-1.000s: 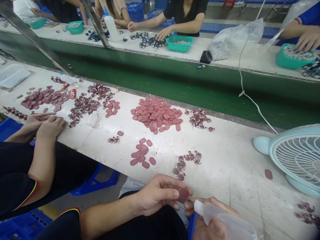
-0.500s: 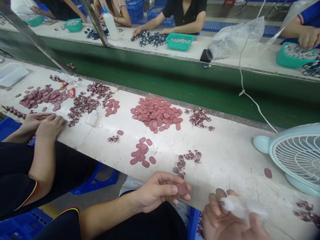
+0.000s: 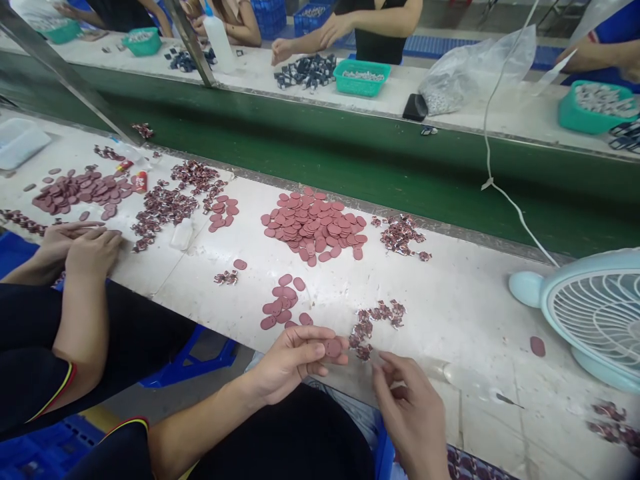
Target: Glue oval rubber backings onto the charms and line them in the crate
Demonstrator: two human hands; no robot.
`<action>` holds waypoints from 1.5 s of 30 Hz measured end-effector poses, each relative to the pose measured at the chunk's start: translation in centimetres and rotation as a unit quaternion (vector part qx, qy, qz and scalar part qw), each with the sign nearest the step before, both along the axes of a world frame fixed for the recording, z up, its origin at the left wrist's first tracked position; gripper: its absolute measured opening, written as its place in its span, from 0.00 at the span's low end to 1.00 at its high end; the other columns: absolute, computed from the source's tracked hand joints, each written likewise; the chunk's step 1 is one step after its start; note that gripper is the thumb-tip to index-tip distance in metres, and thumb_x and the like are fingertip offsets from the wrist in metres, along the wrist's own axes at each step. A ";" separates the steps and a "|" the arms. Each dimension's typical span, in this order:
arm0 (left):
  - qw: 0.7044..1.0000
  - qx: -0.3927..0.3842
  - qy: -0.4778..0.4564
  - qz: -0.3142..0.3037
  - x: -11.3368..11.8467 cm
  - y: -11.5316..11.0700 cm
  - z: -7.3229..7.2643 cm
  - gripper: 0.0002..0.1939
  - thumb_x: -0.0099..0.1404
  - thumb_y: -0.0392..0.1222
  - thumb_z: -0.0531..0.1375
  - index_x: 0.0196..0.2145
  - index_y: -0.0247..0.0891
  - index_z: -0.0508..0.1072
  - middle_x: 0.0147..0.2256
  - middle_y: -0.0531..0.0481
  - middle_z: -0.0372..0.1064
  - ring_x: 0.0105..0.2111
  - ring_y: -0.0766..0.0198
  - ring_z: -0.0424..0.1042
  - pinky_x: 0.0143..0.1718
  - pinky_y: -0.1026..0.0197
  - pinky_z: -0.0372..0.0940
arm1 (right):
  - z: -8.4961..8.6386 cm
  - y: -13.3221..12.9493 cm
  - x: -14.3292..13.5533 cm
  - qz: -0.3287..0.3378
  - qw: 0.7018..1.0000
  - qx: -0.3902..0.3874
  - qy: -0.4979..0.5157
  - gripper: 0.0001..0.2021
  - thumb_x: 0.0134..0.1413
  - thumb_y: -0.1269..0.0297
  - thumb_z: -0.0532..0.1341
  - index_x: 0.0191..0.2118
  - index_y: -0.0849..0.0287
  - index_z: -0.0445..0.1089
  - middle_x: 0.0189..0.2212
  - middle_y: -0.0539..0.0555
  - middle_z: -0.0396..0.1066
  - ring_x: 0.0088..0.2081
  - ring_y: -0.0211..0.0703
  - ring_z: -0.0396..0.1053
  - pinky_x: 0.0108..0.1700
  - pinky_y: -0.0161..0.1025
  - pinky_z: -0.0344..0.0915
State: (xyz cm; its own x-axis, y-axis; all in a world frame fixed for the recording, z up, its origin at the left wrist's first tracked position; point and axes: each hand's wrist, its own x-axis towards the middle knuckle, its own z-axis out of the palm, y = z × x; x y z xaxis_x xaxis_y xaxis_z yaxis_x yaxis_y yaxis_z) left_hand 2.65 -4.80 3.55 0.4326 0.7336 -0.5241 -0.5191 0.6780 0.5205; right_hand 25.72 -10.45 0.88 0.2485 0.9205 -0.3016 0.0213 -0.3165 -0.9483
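At the table edge, the left hand (image 3: 290,360) pinches a maroon oval tag (image 3: 333,347) between thumb and fingertips; it looks thin, light and stiff, best gripped by its rim. Beside it the right hand (image 3: 407,407) holds nothing, fingers loosely curled.

A light blue fan (image 3: 595,319) is sitting on the white table (image 3: 465,313) at the right. A white cord (image 3: 493,180) is hanging down over the green belt (image 3: 350,160). Green baskets (image 3: 361,76) and a clear bag (image 3: 475,70) are sitting on the far table, where other people's hands (image 3: 334,28) are working. A person in black (image 3: 75,333) is sitting at the left.
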 end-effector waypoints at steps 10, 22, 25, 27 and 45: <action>1.000 0.003 -0.013 -0.009 0.5 -0.4 -0.2 0.11 0.63 0.38 0.70 0.44 0.36 0.82 0.48 0.39 0.81 0.44 0.55 0.82 0.34 0.69 0.74 | 0.3 2.1 -0.6 0.148 0.905 -0.159 -0.366 0.13 0.59 0.50 0.58 0.38 0.52 0.72 0.40 0.54 0.75 0.40 0.52 0.74 0.42 0.47 0.64; 0.994 0.086 -0.022 -0.068 2.0 -1.2 0.1 0.11 0.59 0.34 0.72 0.42 0.39 0.84 0.51 0.42 0.79 0.43 0.59 0.80 0.36 0.66 0.74 | 7.1 -0.7 -3.5 -0.008 0.997 -0.062 0.049 0.15 0.48 0.49 0.73 0.36 0.55 0.81 0.32 0.54 0.78 0.27 0.40 0.72 0.30 0.35 0.74; 0.994 0.085 -0.025 -0.064 2.1 -1.4 0.1 0.11 0.59 0.34 0.72 0.41 0.38 0.84 0.46 0.43 0.81 0.40 0.61 0.80 0.37 0.65 0.74 | 7.4 -0.1 -4.0 -0.001 0.996 -0.057 0.066 0.15 0.48 0.50 0.73 0.37 0.54 0.82 0.32 0.55 0.79 0.28 0.40 0.74 0.32 0.34 0.75; 0.994 0.083 -0.023 -0.065 2.1 -1.5 0.0 0.11 0.59 0.33 0.72 0.41 0.37 0.84 0.44 0.43 0.82 0.39 0.62 0.80 0.37 0.66 0.74 | 7.3 0.3 -4.1 0.004 0.996 -0.063 0.063 0.15 0.48 0.50 0.73 0.37 0.55 0.82 0.31 0.55 0.79 0.29 0.41 0.74 0.32 0.34 0.75; 0.996 0.091 0.012 -0.008 2.9 -2.1 -0.1 0.04 0.57 0.34 0.73 0.28 0.33 0.82 0.41 0.40 0.83 0.37 0.59 0.81 0.40 0.60 0.73 | 7.2 1.0 -3.6 0.048 0.988 -0.101 0.104 0.15 0.50 0.50 0.73 0.38 0.56 0.81 0.35 0.55 0.80 0.32 0.41 0.76 0.37 0.34 0.74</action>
